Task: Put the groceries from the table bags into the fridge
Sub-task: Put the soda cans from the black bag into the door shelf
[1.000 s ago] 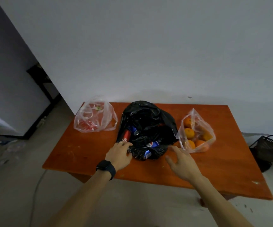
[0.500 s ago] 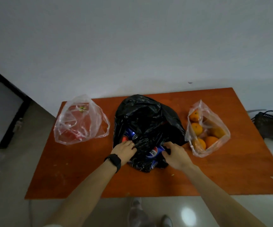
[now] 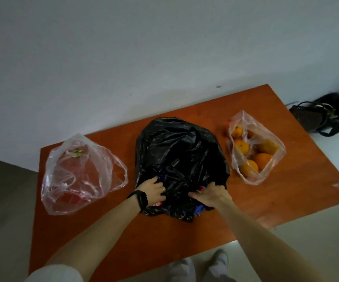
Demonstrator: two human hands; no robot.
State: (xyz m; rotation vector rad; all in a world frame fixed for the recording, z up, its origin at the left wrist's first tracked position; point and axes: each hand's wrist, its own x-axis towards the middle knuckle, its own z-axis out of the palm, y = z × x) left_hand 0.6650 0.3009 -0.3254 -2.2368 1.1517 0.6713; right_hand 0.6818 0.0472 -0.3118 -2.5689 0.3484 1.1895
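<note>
A black plastic bag (image 3: 181, 151) sits in the middle of the orange-brown table (image 3: 286, 192). Red and blue drink cans (image 3: 198, 210) peek out at its near opening. My left hand (image 3: 151, 189), with a black watch on the wrist, grips the bag's left near edge. My right hand (image 3: 211, 195) grips the right near edge, fingers curled into the plastic. A clear bag with red items (image 3: 79, 176) lies to the left. To the right lies a clear bag of oranges (image 3: 254, 151). No fridge is in view.
A pale wall runs right behind the table. A dark basket or bag (image 3: 323, 115) stands on the floor at the far right. My feet in light shoes (image 3: 201, 265) show below the table's near edge. Bare floor lies left of the table.
I have stepped closer and now look more steeply down. Both hands moved from beside the black bag onto its near opening and closed on the plastic.
</note>
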